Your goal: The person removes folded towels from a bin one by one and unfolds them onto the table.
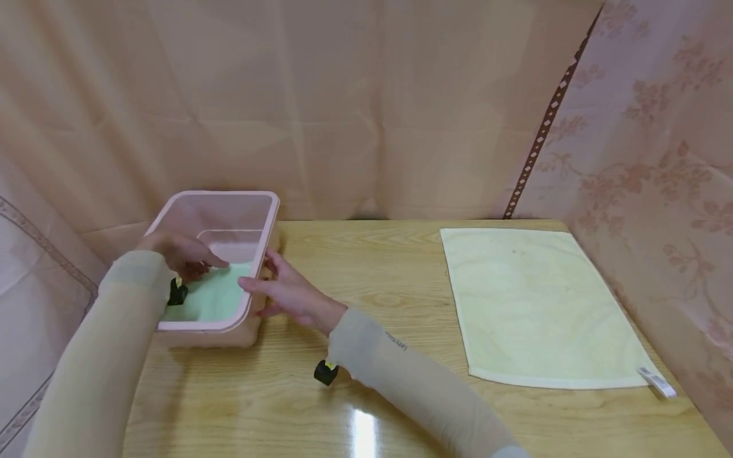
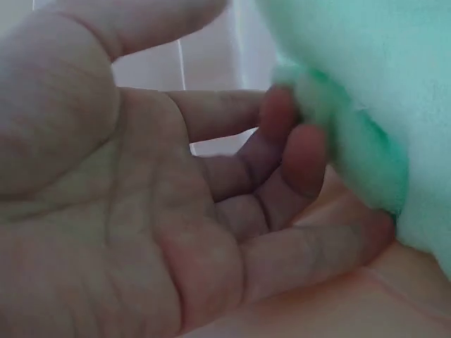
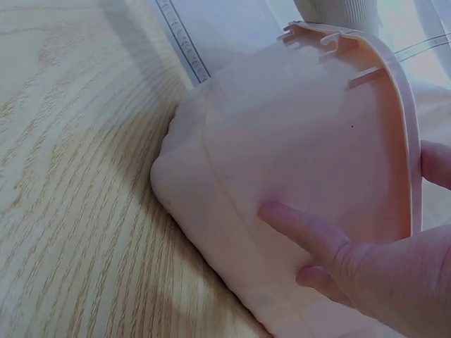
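Observation:
A pink plastic basin (image 1: 269,236) stands at the left of the table, with a folded mint-green towel (image 1: 220,296) lying inside. My left hand (image 1: 182,253) reaches into the basin over its left side. In the left wrist view its fingertips touch the towel's folded edge (image 2: 366,151), some fingers bent, the thumb apart from them. From the right, my right hand (image 1: 294,296) grips the basin's rim. Its thumb lies over the rim and its other fingers spread against the outer wall (image 3: 296,155).
A pale yellow-green towel (image 1: 544,305) lies spread flat at the right of the wooden table (image 1: 366,273), a white label (image 1: 657,383) at its near right corner. Curtains (image 1: 343,108) hang behind the table and along both sides.

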